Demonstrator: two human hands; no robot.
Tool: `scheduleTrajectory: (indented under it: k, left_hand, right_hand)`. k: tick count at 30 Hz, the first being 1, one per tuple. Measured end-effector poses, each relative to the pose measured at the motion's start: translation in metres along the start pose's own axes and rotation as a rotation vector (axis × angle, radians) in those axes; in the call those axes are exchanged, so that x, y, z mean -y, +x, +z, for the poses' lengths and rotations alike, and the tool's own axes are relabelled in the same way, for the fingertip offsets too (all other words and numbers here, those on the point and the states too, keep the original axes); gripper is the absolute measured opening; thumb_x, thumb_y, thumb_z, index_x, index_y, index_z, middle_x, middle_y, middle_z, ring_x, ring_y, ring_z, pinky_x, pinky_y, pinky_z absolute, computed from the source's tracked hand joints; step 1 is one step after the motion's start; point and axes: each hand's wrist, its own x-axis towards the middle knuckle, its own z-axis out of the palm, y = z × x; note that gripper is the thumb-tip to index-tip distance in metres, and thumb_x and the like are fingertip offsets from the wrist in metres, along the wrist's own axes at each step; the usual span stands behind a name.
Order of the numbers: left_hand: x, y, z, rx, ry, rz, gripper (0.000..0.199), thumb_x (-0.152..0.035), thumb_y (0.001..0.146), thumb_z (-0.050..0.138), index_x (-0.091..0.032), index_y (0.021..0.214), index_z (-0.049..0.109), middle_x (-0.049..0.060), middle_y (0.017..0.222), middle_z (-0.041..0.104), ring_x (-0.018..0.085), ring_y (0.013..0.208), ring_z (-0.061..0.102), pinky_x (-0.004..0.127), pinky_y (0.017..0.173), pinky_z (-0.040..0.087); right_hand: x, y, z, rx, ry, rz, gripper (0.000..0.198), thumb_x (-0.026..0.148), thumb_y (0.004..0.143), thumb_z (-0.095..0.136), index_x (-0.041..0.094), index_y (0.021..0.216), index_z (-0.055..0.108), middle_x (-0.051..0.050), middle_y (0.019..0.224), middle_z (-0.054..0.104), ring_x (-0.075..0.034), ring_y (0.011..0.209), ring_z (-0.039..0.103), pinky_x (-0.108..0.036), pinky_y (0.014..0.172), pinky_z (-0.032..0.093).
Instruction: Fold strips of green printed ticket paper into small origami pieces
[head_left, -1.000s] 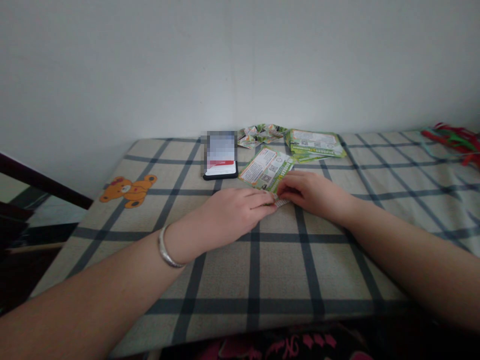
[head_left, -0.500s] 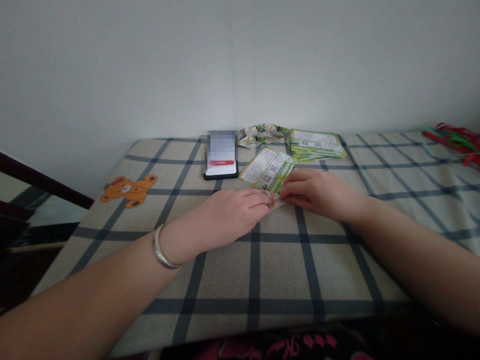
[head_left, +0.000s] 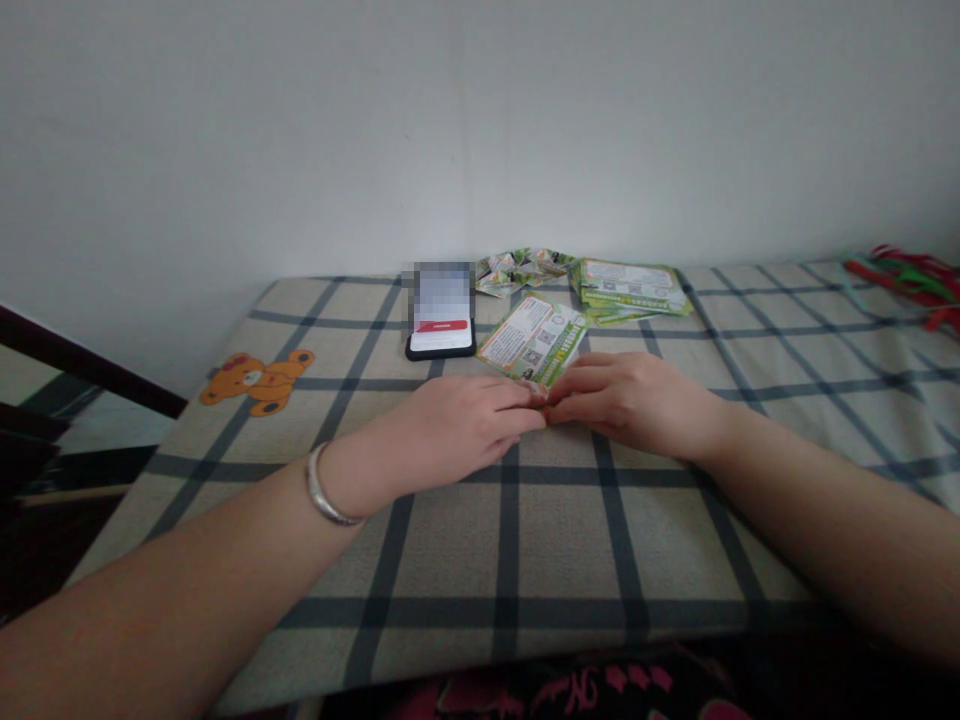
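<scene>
My left hand (head_left: pixel 476 420), with a silver bangle (head_left: pixel 324 488) at the wrist, has its fingers pressed together at a small piece of printed paper that is mostly hidden. From the other side my right hand (head_left: pixel 626 400) pinches the same piece, and the fingertips of both hands meet. Just beyond the fingers lies a green and white printed leaflet (head_left: pixel 534 338) with QR codes. Whether its near corner joins the paper in my fingers, I cannot tell. Farther back are several folded paper pieces (head_left: pixel 525 268) and a stack of similar leaflets (head_left: pixel 634 285).
A phone (head_left: pixel 442 310) with a partly blurred screen lies left of the leaflet. An orange bear figure (head_left: pixel 259 382) is at the left of the checked tablecloth (head_left: pixel 442 580). Red and green strips (head_left: pixel 911 280) lie at the far right. A wall (head_left: pixel 480 130) stands behind the table.
My right hand has shifted slightly left and toward me, closing up to my left fingertips. The paper piece between them shows less. The leaflet and phone stay in place.
</scene>
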Motion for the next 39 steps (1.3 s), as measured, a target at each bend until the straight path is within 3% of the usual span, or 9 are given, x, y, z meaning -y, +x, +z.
scheduleTrajectory:
  k: [19,28,39]
  left_hand:
    - [-0.003,0.001,-0.001,-0.005,-0.043,-0.031,0.026,-0.015,0.089,0.053,-0.018,0.113,0.063,0.008,0.118,0.067,0.021,0.112,0.061,0.04,0.096,0.051]
    - [0.0,0.0,-0.004,0.017,-0.046,-0.01,0.025,-0.014,0.086,0.058,-0.019,0.109,0.064,0.006,0.118,0.066,0.022,0.112,0.06,0.039,0.097,0.051]
    - [0.004,-0.005,-0.014,0.125,-0.099,-0.075,0.02,-0.018,0.088,0.058,-0.024,0.104,0.068,0.002,0.121,0.066,0.02,0.111,0.061,0.037,0.095,0.05]
  right_hand:
    - [-0.001,-0.003,-0.009,0.06,-0.267,0.034,0.02,0.022,0.094,0.051,0.024,0.094,0.071,-0.004,0.098,0.069,-0.017,0.087,0.059,-0.029,0.066,0.038]
    - [-0.003,-0.007,-0.014,0.038,-0.218,0.092,0.024,0.013,0.086,0.056,0.026,0.095,0.074,-0.002,0.097,0.071,-0.016,0.081,0.063,-0.027,0.061,0.038]
    - [-0.009,-0.013,-0.018,0.08,-0.217,0.158,0.021,0.015,0.085,0.058,0.028,0.091,0.074,0.0,0.103,0.072,-0.017,0.086,0.066,-0.027,0.063,0.041]
